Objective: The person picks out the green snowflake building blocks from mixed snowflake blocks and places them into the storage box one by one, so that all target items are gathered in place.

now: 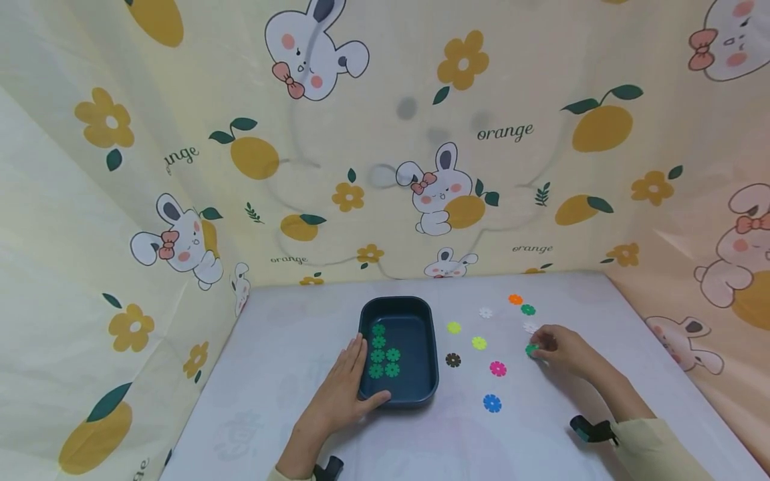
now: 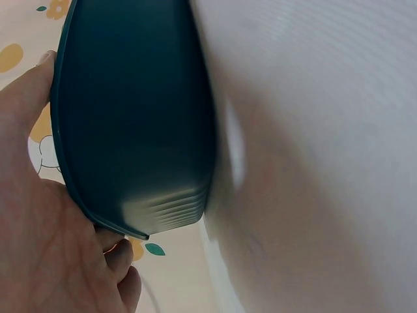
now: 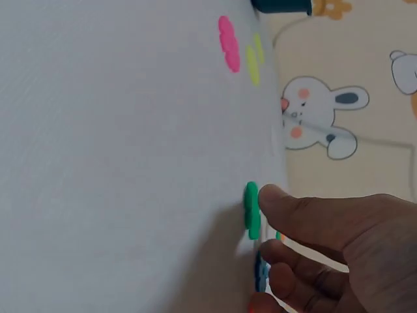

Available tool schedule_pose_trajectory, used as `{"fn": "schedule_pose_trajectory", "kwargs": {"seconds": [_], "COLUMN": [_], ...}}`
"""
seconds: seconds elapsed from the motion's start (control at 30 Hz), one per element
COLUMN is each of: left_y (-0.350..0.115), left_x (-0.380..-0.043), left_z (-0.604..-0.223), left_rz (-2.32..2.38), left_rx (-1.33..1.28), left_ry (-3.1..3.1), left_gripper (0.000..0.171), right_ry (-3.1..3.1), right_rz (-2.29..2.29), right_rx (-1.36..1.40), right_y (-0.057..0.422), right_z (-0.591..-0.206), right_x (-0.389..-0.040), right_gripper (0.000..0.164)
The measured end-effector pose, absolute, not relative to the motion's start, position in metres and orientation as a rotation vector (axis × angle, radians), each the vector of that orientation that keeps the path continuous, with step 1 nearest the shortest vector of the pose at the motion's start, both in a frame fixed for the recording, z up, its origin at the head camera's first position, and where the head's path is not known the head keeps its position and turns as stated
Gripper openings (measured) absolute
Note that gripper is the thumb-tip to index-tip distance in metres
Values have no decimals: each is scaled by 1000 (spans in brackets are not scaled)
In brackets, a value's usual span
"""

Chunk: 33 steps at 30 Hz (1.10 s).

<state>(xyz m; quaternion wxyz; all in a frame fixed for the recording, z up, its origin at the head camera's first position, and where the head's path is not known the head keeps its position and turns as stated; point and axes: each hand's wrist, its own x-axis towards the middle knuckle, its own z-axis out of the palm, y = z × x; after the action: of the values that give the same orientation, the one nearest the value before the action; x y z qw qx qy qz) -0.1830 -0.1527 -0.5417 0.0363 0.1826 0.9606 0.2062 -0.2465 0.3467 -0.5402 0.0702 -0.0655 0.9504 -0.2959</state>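
A dark blue rectangular tray [image 1: 426, 394] stands on the table with several green flower-shaped discs [image 1: 377, 355] on its floor. My left hand [image 1: 340, 377] rests at its near left corner, fingers extended along the left side and thumb along the near rim. In the left wrist view, the palm lies beside the tray's outer wall [image 2: 137, 111]. Over at the right, my right hand [image 1: 562, 349] pinches a green flower-shaped disc [image 3: 252, 210] close over the table, with the thumb at its edge. A white disc [image 1: 529, 327] lies just beyond those fingers.
Between tray and right hand lie loose flower discs: yellow [image 1: 478, 343], brown [image 1: 453, 360], pink [image 1: 498, 369], blue [image 1: 492, 403] and white [image 1: 485, 312]. Orange [image 1: 515, 299] and green [image 1: 528, 310] ones lie farther back. A printed cloth [image 1: 373, 133] hangs behind the table.
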Motion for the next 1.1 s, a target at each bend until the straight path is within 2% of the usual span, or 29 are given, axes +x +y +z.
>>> {"fn": "schedule_pose_trajectory", "kwargs": {"seconds": [0.47, 0.67, 0.87, 1.1], "left_y": [-154, -153, -153, -153], "left_x": [-183, -182, -182, -182], "left_z": [-543, -541, -539, -540], "left_rz": [632, 653, 653, 640], "left_rx": [544, 555, 563, 563], "left_ry": [2967, 2961, 2961, 2957], "left_gripper": [115, 115, 114, 114], "right_ry": [2840, 2860, 2849, 2736], "right_rz": [-957, -1011, -1116, -1284], "right_rx": [-209, -303, -459, -517], "right_y": [338, 323, 300, 258], "right_z": [-542, -538, -528, -512], "right_x": [-248, -254, -266, -280], "right_gripper": [29, 19, 14, 15]}}
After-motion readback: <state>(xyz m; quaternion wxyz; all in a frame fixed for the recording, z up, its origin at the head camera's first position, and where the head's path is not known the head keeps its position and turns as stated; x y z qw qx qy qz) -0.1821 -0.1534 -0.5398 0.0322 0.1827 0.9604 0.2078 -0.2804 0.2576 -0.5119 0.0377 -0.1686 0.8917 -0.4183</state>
